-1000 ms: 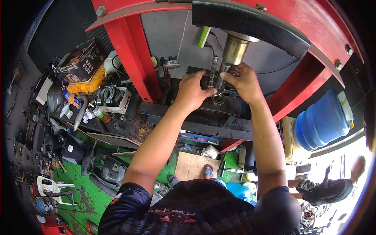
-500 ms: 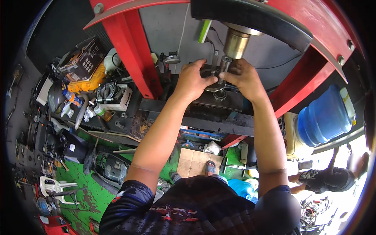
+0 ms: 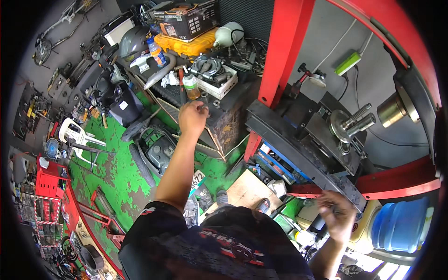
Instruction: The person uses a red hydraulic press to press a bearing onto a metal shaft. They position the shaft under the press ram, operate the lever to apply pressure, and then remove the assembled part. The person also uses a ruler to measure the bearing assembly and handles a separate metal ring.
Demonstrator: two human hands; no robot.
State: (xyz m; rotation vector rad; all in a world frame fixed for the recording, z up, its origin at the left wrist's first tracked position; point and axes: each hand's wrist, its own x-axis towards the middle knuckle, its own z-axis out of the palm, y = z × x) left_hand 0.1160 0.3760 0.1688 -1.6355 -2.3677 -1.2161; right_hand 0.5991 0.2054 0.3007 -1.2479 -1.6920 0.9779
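- Clear plastic bottle with amber liquid and a green-and-white label (image 3: 191, 85): just beyond the left hand's (image 3: 193, 120) curled fingers, on the black counter (image 3: 236, 99); cannot tell whether they hold anything.
- A careless sweep of those fingers could tip it, spilling liquid.
- Right hand (image 3: 337, 215): blurred fingers, grip unclear, near the black steel beam (image 3: 305, 156); haste could bruise knuckles there.
- Shiny steel disc with two shafts (image 3: 339, 128): beyond the right fingers; a bump might topple it.
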